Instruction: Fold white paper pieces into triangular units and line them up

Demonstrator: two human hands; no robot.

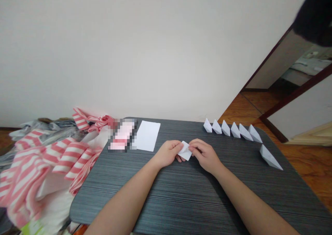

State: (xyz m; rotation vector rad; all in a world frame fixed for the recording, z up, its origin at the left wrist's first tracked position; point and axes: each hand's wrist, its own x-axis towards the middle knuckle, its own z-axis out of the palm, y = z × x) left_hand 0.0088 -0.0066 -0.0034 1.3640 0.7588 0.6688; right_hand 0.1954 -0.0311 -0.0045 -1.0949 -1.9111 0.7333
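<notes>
Between my hands, just above the dark table (166, 193), is a small folded piece of white paper (185, 153). My left hand (168, 153) pinches its left side, thumb on top and fingers underneath. On the other side, my right hand (204, 154) grips the paper's right edge between thumb and fingertips. A white sheet stack (147, 136) lies flat to the left of my hands. Several folded paper boats (225, 128) stand in a row at the back right, and a larger paper boat (270, 157) sits nearer on the right.
A blurred-out pink rectangular item (122, 134) lies at the table's back left. Red-and-white striped cloth (31, 169) is heaped beside the table on the left. A pale wall (145, 55) rises behind, and a doorway with wooden floor (241, 105) opens at right.
</notes>
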